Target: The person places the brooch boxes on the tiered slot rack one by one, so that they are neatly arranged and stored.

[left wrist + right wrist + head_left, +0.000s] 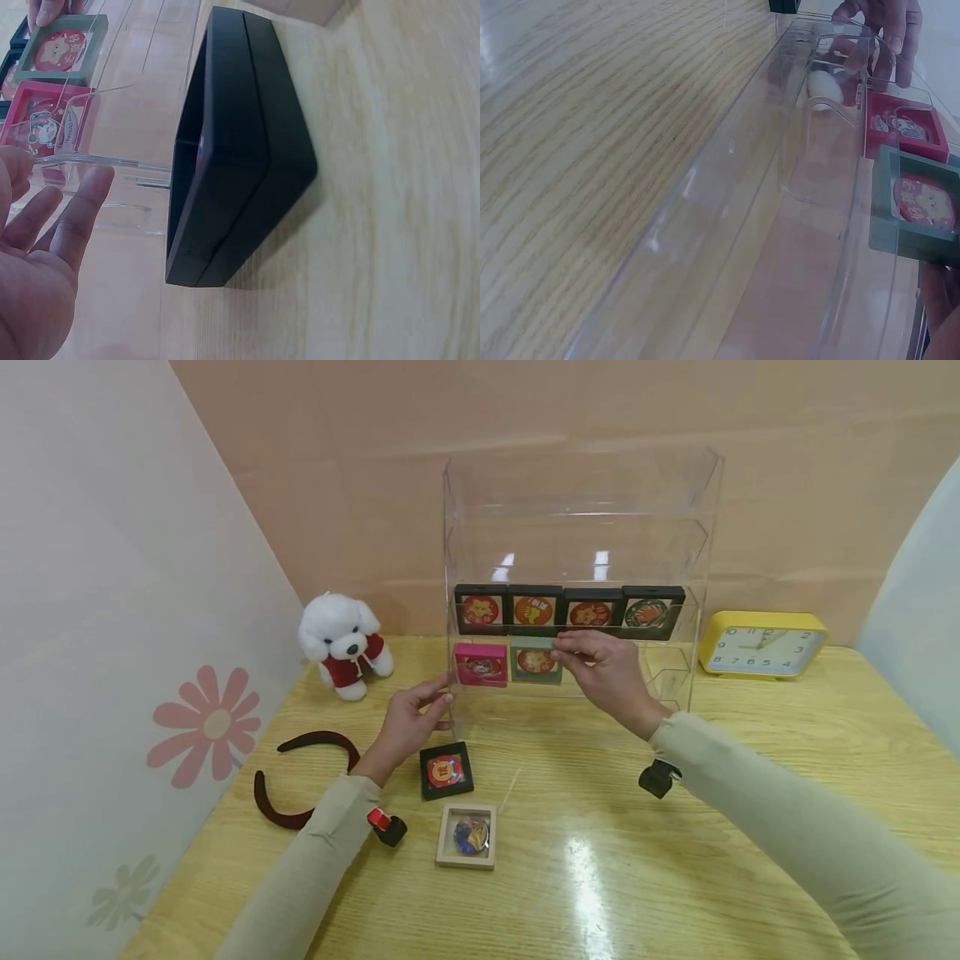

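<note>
My right hand (pixel 603 672) pinches the right side of a green square frame (pixel 536 662) with a round red badge inside. The green frame stands in a lower tier of a clear acrylic display rack (pixel 577 547), beside a pink frame (pixel 482 665). At the rack's left side, my left hand (pixel 412 718) holds the clear side panel's edge between thumb and fingers. In the left wrist view, a black frame (pixel 232 150) looms close by the left fingers. The right wrist view shows the green frame (pixel 915 206) large, with the right fingers partly hidden beneath it.
Several black badge frames (pixel 535 610) fill the tier above. On the table lie a black frame (pixel 447 771), a light wooden frame (pixel 467 836) and a dark headband (pixel 288 818). A white plush dog (pixel 341 643) sits left; a yellow clock (pixel 765 643) stands right.
</note>
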`<state>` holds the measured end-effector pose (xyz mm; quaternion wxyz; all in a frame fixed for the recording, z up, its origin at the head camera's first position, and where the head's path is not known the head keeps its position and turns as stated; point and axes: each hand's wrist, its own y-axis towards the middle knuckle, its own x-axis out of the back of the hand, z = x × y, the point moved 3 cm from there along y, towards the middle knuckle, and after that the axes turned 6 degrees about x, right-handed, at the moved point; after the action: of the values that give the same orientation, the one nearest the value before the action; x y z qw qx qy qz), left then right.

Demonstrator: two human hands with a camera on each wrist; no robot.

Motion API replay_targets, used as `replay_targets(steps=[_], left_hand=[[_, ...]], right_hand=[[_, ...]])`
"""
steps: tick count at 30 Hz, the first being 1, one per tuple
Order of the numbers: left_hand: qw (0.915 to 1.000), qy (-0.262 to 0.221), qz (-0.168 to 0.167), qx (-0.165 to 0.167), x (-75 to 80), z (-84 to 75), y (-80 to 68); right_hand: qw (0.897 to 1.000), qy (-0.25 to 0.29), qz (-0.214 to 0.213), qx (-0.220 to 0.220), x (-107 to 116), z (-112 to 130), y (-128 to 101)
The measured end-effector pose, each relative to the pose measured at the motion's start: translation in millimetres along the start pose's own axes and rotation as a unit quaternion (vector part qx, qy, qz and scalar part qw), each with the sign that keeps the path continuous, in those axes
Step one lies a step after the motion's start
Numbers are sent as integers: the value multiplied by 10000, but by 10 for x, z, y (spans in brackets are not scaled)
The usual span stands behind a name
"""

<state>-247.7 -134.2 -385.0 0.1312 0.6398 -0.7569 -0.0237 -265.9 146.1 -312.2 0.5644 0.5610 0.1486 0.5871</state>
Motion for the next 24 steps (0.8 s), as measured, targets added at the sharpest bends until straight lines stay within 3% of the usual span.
replay_targets(steps=[24], left_hand=[[10000,43,-10,-14,0,2,4]], right_hand=[[9999,145,0,-21,-91,-23,-65]])
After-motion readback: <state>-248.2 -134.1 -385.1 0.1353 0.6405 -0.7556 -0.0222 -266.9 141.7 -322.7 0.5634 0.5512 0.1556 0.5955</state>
